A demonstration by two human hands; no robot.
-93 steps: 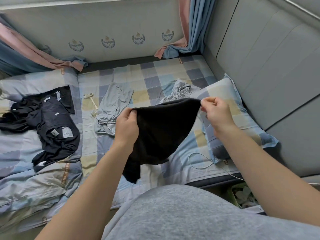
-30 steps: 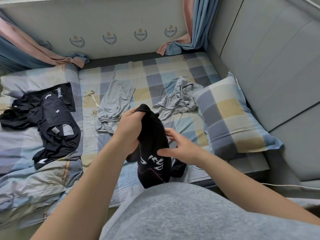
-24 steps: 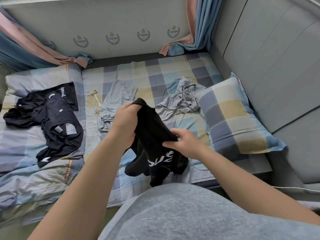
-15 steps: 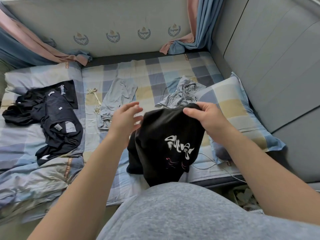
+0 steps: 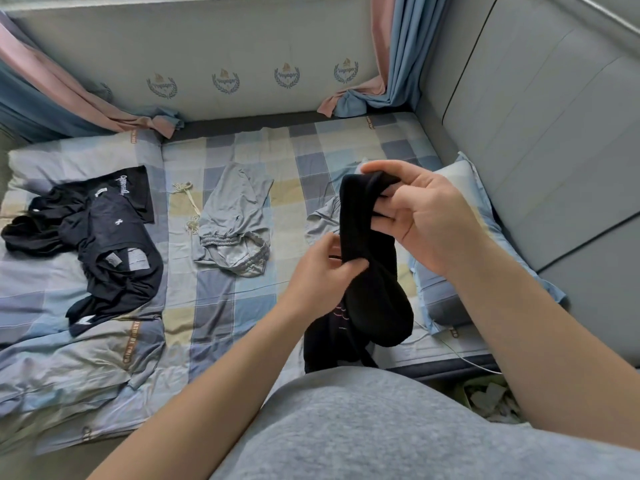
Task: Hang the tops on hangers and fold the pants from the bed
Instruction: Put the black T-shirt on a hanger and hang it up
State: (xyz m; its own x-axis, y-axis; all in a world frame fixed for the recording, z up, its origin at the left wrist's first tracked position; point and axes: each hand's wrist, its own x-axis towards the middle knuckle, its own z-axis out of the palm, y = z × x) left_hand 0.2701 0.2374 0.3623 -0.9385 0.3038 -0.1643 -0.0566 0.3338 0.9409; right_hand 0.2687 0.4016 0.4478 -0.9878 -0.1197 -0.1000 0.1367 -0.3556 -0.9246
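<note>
A: Where's the black garment (image 5: 372, 282)?
B: Off the bed (image 5: 225, 306), held in the air over its near edge, right half, in front of the pillow (image 5: 485, 237). It's bunched into a thick band, plain black with a faint pink print low down, and the lower end hangs loose.
A: Hands?
B: Right hand (image 5: 427, 213) grips the upper end, fingers curled round it. Left hand (image 5: 320, 275) pinches the band midway.
A: Anything else?
B: Grey pants (image 5: 235, 223) crumpled mid-bed. Dark clothes pile (image 5: 104, 244) near the left edge.
</note>
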